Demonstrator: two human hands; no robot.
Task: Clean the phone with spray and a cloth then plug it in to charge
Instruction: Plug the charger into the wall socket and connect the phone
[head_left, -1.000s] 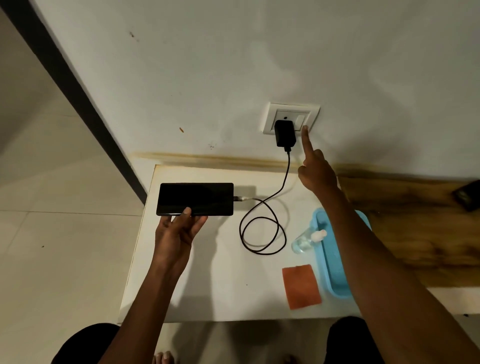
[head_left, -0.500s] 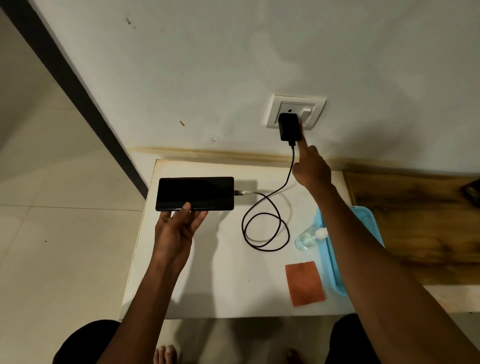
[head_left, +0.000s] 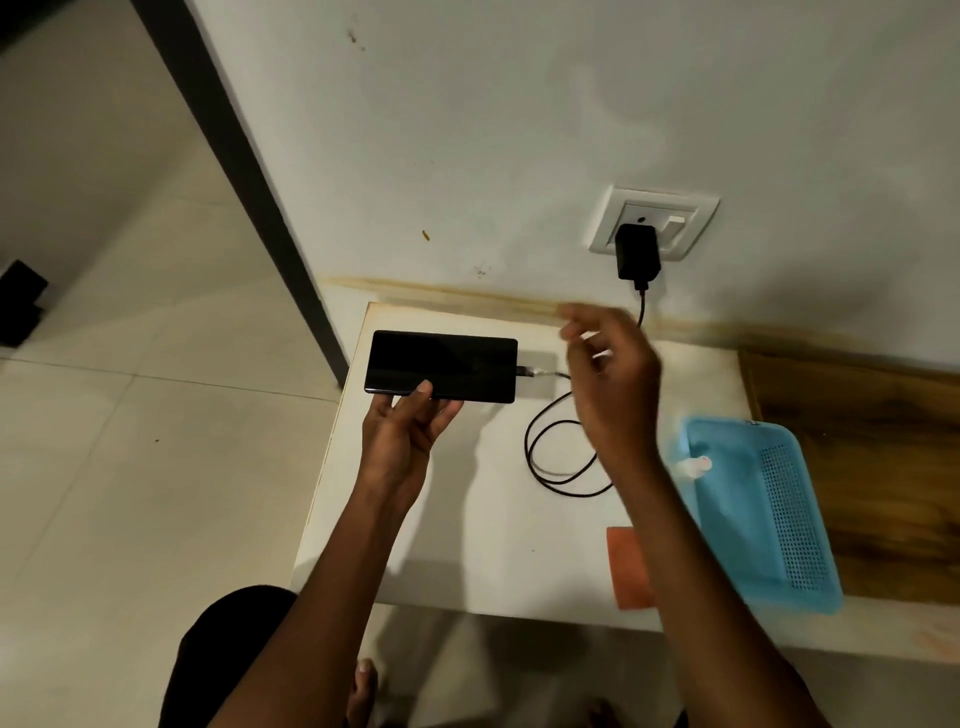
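Left hand (head_left: 402, 434) — thumb on top, fingers under the near long edge of the phone (head_left: 442, 365), held just over the table (head_left: 467, 545). Slim, stiff, glossy: likely slippery, so grip by the edges. Cable (head_left: 550, 447) — plugged in on its right. Right hand (head_left: 613, 382) — blurred, fingers loose, holding nothing. Charger (head_left: 637, 252) beyond it, in the socket.

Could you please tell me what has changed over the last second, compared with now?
The right hand left the wall switch and dropped back over the table, blurred, holding nothing. The left hand still holds the phone; cable and charger remain plugged in.
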